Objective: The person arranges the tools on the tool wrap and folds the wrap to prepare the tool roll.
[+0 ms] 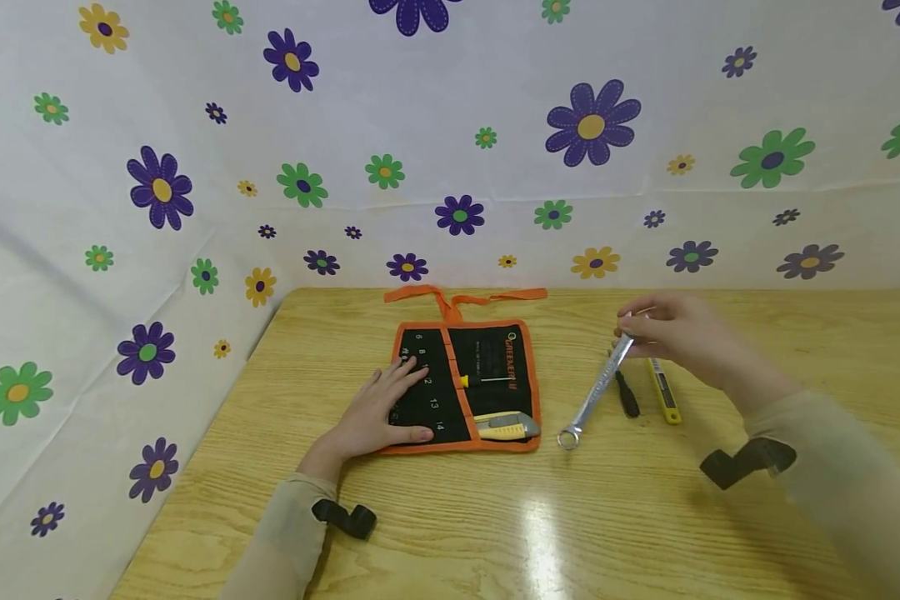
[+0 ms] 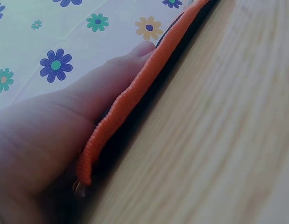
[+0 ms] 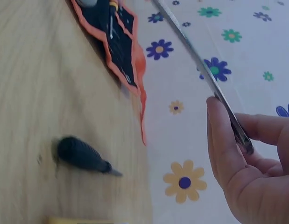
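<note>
A black tool pouch with orange edging lies unrolled on the table, with size numbers printed along its left half. My left hand rests on that half, fingers spread and thumb along the lower edge. In the left wrist view, the thumb lies against the pouch's orange edging. My right hand pinches a silver combination wrench by its upper end, its ring end hanging down above the table. A yellow utility knife and a small yellow-handled screwdriver sit in the pouch's right half.
Below my right hand, a black-handled screwdriver and a yellow cutter lie on the wooden table. Orange ties stretch out at the pouch's top edge. A flower-patterned cloth stands behind and to the left.
</note>
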{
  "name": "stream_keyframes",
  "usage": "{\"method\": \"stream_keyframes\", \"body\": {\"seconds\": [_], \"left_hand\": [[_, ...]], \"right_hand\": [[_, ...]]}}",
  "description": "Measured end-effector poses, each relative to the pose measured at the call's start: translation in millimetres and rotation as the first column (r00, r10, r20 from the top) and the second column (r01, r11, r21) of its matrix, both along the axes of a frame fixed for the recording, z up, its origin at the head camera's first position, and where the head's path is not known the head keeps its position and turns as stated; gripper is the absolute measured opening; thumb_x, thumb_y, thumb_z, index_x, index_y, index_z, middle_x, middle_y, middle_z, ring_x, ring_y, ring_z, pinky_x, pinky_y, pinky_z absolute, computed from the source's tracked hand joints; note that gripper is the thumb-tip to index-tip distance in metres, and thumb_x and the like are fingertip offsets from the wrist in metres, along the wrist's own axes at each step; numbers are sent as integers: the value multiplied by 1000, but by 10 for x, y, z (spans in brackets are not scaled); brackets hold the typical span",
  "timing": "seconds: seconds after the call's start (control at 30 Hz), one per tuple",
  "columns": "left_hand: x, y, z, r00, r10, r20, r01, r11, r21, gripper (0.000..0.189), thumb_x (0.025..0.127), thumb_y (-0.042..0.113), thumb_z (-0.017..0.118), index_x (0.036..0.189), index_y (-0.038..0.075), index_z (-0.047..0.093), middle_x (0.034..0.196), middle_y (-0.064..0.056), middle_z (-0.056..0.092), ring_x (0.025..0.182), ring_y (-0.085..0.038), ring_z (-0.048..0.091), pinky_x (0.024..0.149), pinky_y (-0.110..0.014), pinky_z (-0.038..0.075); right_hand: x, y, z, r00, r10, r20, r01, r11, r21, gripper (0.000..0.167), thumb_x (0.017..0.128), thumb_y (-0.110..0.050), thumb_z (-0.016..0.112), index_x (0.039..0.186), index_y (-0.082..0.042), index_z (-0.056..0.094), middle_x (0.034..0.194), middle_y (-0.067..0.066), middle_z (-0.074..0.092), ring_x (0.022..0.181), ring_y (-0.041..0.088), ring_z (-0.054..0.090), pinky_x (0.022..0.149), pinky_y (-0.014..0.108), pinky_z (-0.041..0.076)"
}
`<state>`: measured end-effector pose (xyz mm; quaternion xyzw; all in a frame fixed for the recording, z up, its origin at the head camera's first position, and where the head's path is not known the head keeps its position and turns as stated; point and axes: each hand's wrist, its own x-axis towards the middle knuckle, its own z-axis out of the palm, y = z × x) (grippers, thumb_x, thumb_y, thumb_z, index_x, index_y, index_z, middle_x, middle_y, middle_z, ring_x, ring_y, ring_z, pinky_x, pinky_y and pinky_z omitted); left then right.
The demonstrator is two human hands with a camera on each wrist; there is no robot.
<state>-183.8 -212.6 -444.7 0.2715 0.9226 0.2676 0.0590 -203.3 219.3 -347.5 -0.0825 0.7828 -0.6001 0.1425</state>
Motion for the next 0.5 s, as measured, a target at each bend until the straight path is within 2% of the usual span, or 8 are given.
{"method": "stream_keyframes", "body": {"seconds": [0.23, 0.33, 0.5], "left_hand": [[-3, -9, -7, 1000, -1, -2, 1, 1000, 7, 91, 79, 56, 70, 152, 19, 30, 158, -7, 17, 145, -25, 7, 115, -49, 3], [-3, -8, -10, 1000, -1, -1, 1, 1000, 7, 91, 79, 56, 70, 152, 19, 30, 158, -7, 17, 145, -24, 7, 116, -49, 3], [-4, 0, -5, 1000, 4, 3, -4, 1000, 4, 92, 79, 57, 70, 152, 19, 30, 158, -6, 17, 145, -24, 6, 116, -48, 2]], "right_hand": [[49, -190, -113, 995, -72, 63, 83, 980, -180, 29, 99, -9, 52, 117, 12, 42, 97, 5, 65, 89, 12, 66, 82, 28, 54], [64, -278, -165, 990, -111, 91, 130, 962, -240, 29, 99, -8, 52, 116, 12, 42, 96, 6, 66, 89, 13, 67, 82, 27, 53], [85, -442, -250, 984, -153, 87, 172, 943, -286, 23, 98, -6, 53, 112, 10, 44, 98, 9, 65, 89, 14, 67, 83, 29, 53]]}}
